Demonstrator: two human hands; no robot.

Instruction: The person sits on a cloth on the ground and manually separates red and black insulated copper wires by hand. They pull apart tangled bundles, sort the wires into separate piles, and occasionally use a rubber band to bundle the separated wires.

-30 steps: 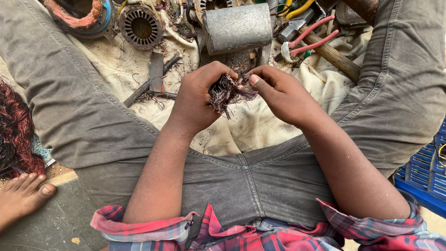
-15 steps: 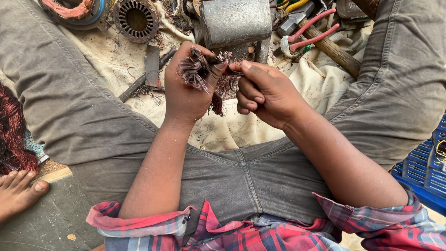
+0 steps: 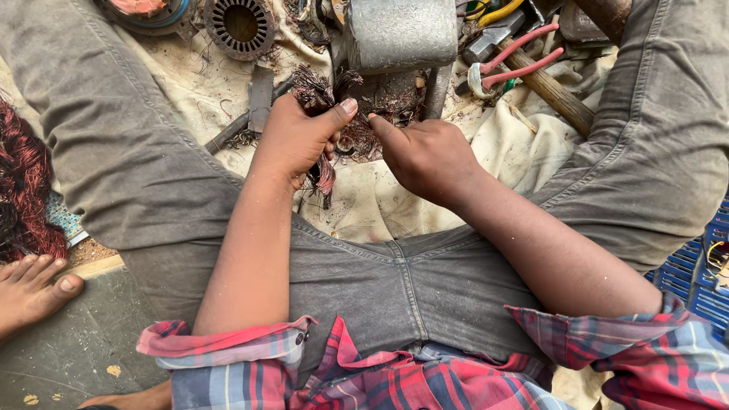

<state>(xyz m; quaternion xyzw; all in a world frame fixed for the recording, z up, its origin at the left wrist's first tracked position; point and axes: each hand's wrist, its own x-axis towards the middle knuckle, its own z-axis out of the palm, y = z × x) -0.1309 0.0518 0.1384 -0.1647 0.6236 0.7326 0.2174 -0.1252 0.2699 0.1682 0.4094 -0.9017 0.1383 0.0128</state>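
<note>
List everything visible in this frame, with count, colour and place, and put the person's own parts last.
copper wire bundle: one, dark reddish, clutched in the left hand
metal housing: one, grey, top centre
stator ring: one, dark grey, top left
pliers: one, red handles, top right
wooden handle: one, brown, right of the pliers
cloth: one, cream, between the legs
wire heap: one, red, far left
crate: one, blue, right edge
bare foot: one, lower left
left hand: fist shut on the bundle
right hand: fingers curled, beside the bundle
</note>
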